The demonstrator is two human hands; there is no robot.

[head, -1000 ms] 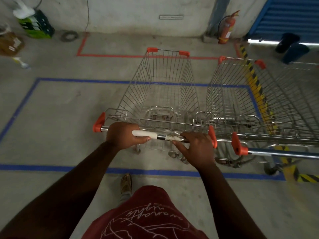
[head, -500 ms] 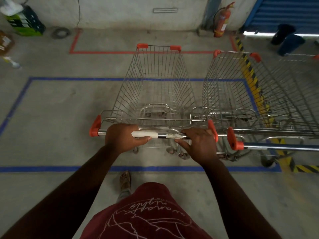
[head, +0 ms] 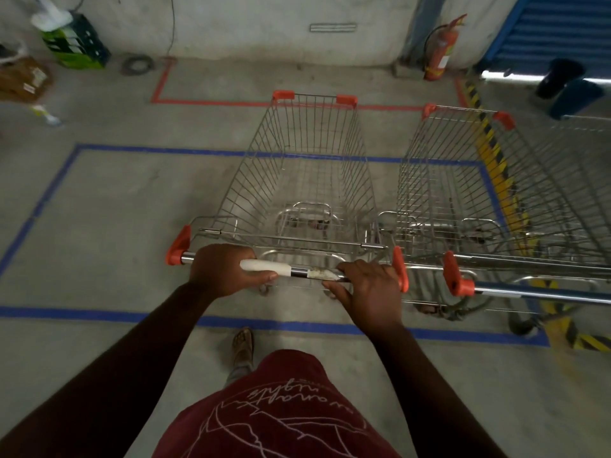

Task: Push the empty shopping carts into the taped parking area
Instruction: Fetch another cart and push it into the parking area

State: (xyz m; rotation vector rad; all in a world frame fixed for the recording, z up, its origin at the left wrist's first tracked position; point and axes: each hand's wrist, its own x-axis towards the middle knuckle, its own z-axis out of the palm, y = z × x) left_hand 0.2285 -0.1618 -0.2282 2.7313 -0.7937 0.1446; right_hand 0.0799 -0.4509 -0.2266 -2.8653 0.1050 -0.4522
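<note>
An empty wire shopping cart [head: 307,166] with orange corner caps stands in front of me, inside a rectangle of blue tape [head: 49,190] on the concrete floor. My left hand [head: 224,271] grips the left part of its handle bar. My right hand [head: 370,289] grips the bar's right part, beside the orange end cap. A second empty cart [head: 456,180] is parked close on the right, over the blue rectangle's right side. A third cart [head: 575,180] shows partly at the far right edge.
Red tape [head: 211,101] marks another box near the back wall. A yellow-black hazard strip [head: 496,160] runs along the right. A red fire extinguisher [head: 441,51] stands at the wall, a green crate [head: 76,44] and a brown bag [head: 23,77] at the far left. My foot [head: 243,347] is behind the near blue line.
The cart has rolled a little forward into the blue rectangle, with both hands still on the handle. The second cart has not moved.
</note>
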